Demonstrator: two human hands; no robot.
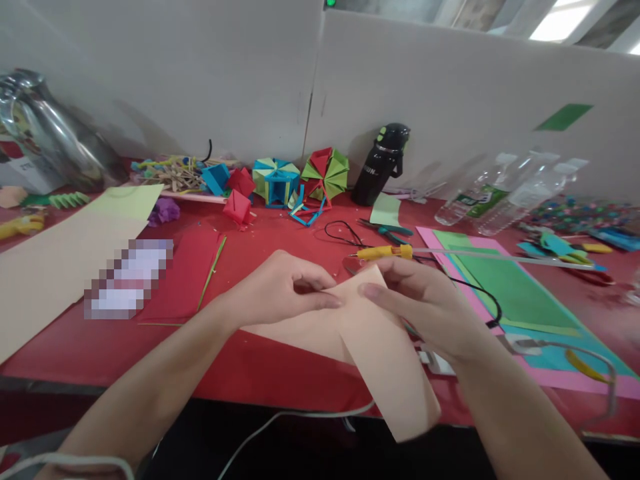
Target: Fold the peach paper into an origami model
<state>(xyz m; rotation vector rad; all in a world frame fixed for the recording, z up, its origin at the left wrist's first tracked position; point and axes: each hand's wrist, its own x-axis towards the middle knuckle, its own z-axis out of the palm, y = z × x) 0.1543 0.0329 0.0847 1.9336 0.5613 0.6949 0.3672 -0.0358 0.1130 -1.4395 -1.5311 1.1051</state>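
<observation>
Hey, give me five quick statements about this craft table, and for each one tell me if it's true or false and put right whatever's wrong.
1. Both the left hand and the right hand are on the pale paper. True.
2. The yellow glue gun is held in the left hand. False: it lies on the red table, beyond the right hand.
3. The black bottle is to the right of the red and green paper umbrella. True.
4. The green sheet lies beneath the pink sheet. False: the green one lies above the pink one.
5. A metal jug is at the far left. True.
</observation>
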